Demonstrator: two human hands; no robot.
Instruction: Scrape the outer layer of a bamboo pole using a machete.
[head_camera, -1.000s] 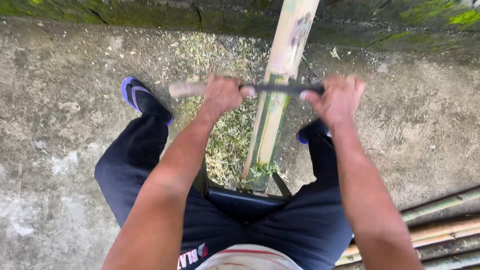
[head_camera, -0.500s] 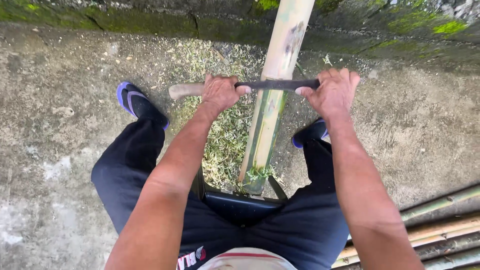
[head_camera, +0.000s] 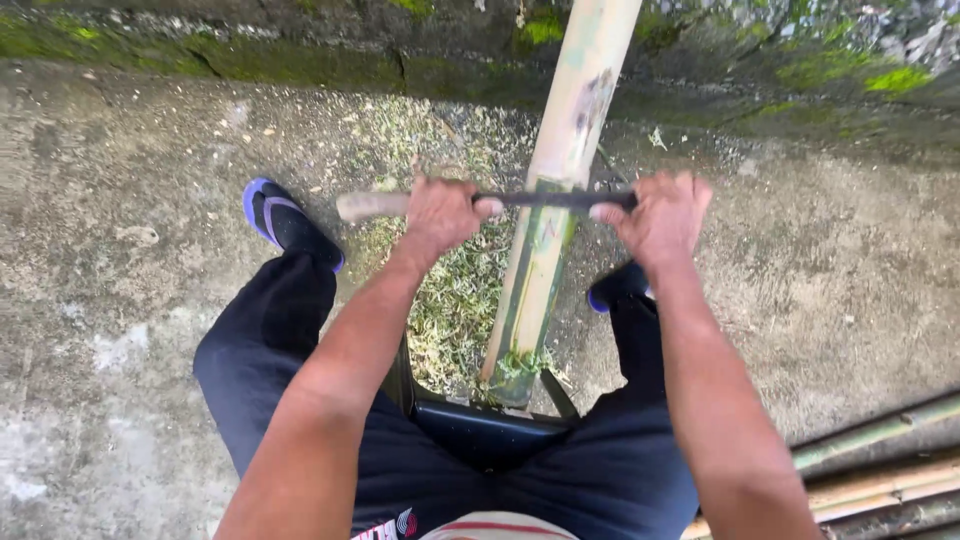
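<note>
Both hands clamp a long knife (head_camera: 540, 199) crosswise on the bamboo pole (head_camera: 560, 190): left hand (head_camera: 440, 212) fisted round the wooden handle, right hand (head_camera: 662, 215) pinching the blade tip. Blade sits slightly lower on the pole than before, stroke ongoing; shavings (head_camera: 455, 300) litter the ground.

A bamboo pole (head_camera: 560, 190) runs away from you between your knees, its near end resting on the seat (head_camera: 480, 430) in front of you. A blade (head_camera: 545, 199) lies across the pole, your left hand (head_camera: 440, 212) on its handle left of the pole, your right hand (head_camera: 660, 215) on its far end to the right. Shavings (head_camera: 450, 300) lie on the ground left of the pole, between your feet. More poles (head_camera: 880, 470) lie at your right.
</note>
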